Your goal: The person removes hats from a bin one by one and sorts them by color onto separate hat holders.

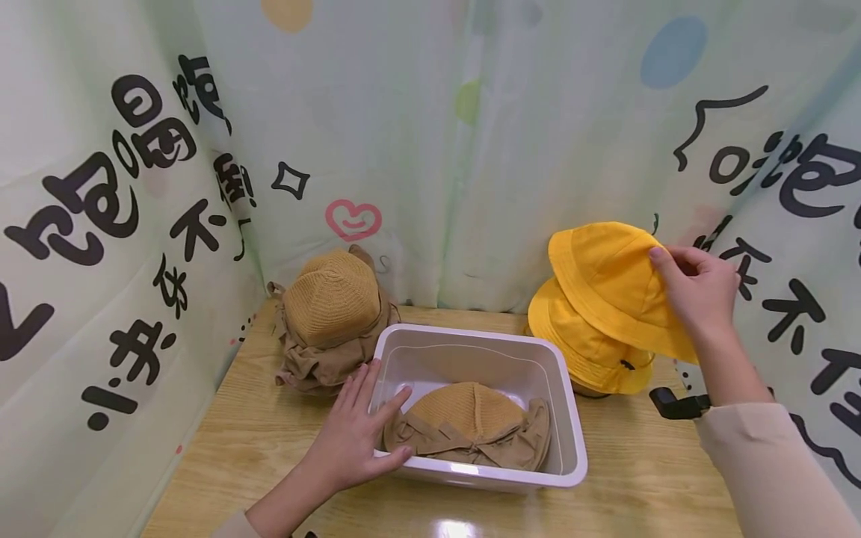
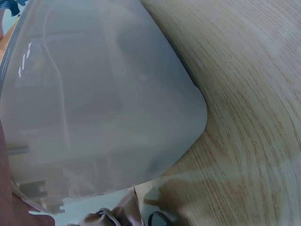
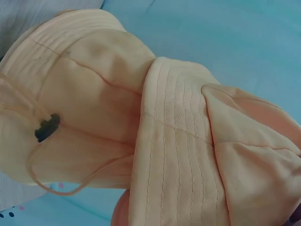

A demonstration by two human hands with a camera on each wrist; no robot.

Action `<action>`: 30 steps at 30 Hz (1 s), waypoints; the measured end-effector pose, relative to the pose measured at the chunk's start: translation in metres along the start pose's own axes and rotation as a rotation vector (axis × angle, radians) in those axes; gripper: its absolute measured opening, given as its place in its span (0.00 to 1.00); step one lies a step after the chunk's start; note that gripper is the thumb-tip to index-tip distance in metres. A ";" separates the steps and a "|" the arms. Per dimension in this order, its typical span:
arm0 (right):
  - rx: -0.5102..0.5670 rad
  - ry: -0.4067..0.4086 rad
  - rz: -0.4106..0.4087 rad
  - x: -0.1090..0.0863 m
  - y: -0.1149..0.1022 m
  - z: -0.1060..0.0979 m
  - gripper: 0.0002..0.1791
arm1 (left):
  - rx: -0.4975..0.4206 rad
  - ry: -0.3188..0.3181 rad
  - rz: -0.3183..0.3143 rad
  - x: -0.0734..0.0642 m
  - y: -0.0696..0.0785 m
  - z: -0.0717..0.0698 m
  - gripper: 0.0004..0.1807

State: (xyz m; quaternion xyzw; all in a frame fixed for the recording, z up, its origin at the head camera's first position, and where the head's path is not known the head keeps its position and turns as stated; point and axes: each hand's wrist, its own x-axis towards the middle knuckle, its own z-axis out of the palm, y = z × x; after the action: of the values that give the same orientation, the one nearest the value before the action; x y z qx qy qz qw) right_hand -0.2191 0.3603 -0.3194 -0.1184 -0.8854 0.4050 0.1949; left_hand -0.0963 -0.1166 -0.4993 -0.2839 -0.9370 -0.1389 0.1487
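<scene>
Head camera view of a wooden table (image 1: 255, 441) enclosed by a pale curtain (image 1: 430, 149) printed with black characters and a pink heart. At centre sits a white plastic bin (image 1: 572, 426) holding one tan woven hat (image 1: 471, 426). The left hand (image 1: 356, 437) rests flat against the bin's left wall, fingers straight, thumb over the rim. Behind the bin on the left is a pile of tan woven hats (image 1: 329, 317), just beside the bin's back corner. On the right, the right hand (image 1: 699, 288) pinches the brim of a yellow bucket hat (image 1: 605, 284), lifted and tilted above a second yellow hat (image 1: 585, 344) that stands on the table. The bin's right wall stands between the lifted hat and the tan hat inside.
</scene>
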 end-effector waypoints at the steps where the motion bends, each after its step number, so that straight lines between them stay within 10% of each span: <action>1: -0.008 -0.002 0.000 -0.001 0.001 0.000 0.35 | 0.002 -0.001 -0.002 0.000 0.000 0.000 0.44; 18: -0.044 -0.009 -0.039 -0.008 0.021 0.011 0.34 | 0.021 -0.152 -0.006 0.011 0.004 -0.020 0.45; 30: -0.029 -0.016 -0.059 -0.012 0.022 0.016 0.34 | -0.021 0.039 0.257 0.110 0.044 -0.071 0.46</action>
State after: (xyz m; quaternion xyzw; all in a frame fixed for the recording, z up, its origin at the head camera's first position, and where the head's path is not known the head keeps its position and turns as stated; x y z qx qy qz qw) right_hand -0.2140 0.3592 -0.3488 -0.0918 -0.8958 0.3871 0.1982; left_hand -0.1447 -0.0521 -0.3876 -0.4004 -0.8883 -0.1338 0.1807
